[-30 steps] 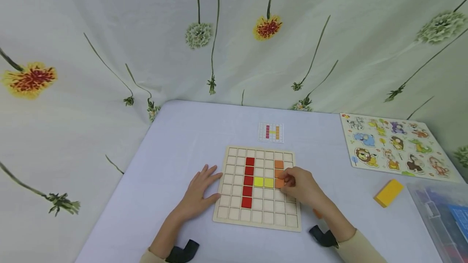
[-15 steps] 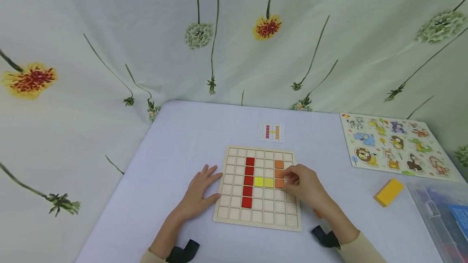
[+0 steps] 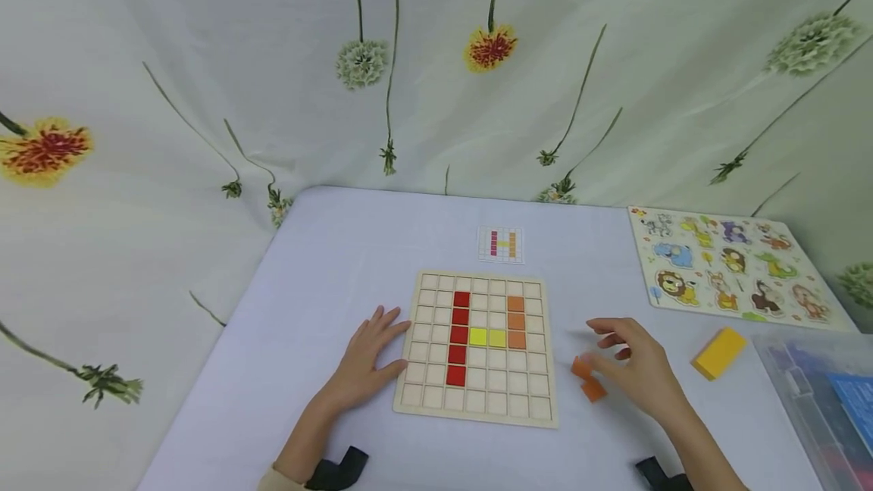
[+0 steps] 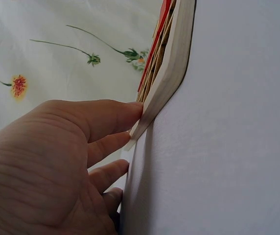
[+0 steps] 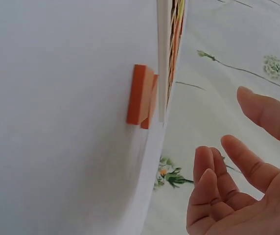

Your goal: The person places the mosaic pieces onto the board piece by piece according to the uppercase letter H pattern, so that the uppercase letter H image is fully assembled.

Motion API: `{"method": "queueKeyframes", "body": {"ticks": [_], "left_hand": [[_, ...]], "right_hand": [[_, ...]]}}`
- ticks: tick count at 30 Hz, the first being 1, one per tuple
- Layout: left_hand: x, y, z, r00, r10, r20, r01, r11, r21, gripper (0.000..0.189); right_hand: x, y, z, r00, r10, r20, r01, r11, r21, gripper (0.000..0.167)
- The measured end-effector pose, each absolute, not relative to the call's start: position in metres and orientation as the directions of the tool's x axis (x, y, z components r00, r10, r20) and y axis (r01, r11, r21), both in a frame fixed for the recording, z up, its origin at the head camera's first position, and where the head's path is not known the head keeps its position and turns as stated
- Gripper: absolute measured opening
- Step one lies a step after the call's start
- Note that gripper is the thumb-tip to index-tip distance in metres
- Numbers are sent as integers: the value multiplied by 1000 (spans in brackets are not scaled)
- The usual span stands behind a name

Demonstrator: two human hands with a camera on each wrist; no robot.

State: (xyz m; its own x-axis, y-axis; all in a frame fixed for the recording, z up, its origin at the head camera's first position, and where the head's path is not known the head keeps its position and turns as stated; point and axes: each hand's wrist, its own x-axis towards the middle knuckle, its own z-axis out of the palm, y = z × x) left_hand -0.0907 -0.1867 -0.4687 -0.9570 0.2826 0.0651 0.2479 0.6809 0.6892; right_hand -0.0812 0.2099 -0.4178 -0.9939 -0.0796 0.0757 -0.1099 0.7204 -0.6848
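A wooden grid board (image 3: pixel 436 400) lies on the white cloth. Set in its squares are a column of red tiles (image 3: pixel 457 334), two yellow tiles (image 3: pixel 487 337) and a shorter column of orange tiles (image 3: pixel 516 322). Spread fingers of my left hand (image 3: pixel 364 362) touch the board's left edge; the left wrist view shows the thumb against its side. To the right of the board, loose orange tiles (image 3: pixel 593 389) lie on the cloth. Over and beside them hovers my right hand (image 3: pixel 634 377), holding nothing, thumb and fingers apart in the right wrist view.
Beyond the board lies a small pattern card (image 3: pixel 501 245) with red, yellow and orange squares. On the right are an animal puzzle board (image 3: pixel 736 267), a yellow block (image 3: pixel 719 353) and a clear plastic box (image 3: pixel 784 370). A flowered cloth (image 3: pixel 423 120) hangs behind.
My right hand has let go of the third orange tile on the board and moved right, to the loose orange tiles, which now show. The left hand stays at the board's edge.
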Motion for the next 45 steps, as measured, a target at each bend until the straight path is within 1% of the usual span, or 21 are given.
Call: {"method": "queueKeyframes", "body": {"ticks": [6, 15, 22, 26, 30, 38, 42, 45], "left_hand": [[-90, -189, -470, -956, 283, 81, 258, 676, 690, 56], [-89, -188, -468, -953, 290, 82, 263, 667, 697, 56], [-89, -187, -467, -954, 288, 86, 265, 671, 693, 56], [-90, -187, -468, -955, 287, 81, 261, 675, 690, 56], [-90, -187, -468, -955, 285, 79, 259, 677, 689, 56], [-90, -187, -470, -957, 282, 74, 253, 681, 688, 56], [-90, -187, -470, -957, 281, 76, 254, 678, 689, 56], [-90, -187, -470, -956, 283, 79, 257, 676, 690, 56]], "right_hand": [[-79, 220, -430, -997, -70, -34, -23, 677, -736, 52], [-80, 220, -449, -994, -88, -62, -20, 715, -699, 56], [-82, 216, -455, -993, -81, -91, -5, 775, -632, 52], [-82, 212, -456, -995, -70, -71, -12, 795, -607, 48], [-82, 211, -455, -996, -61, -61, -13, 808, -589, 41], [-82, 209, -454, -998, -45, -47, -10, 816, -577, 26], [-81, 210, -455, -998, -39, -39, -9, 814, -581, 23], [-82, 213, -453, -997, -36, -66, 12, 792, -611, 24]]}}
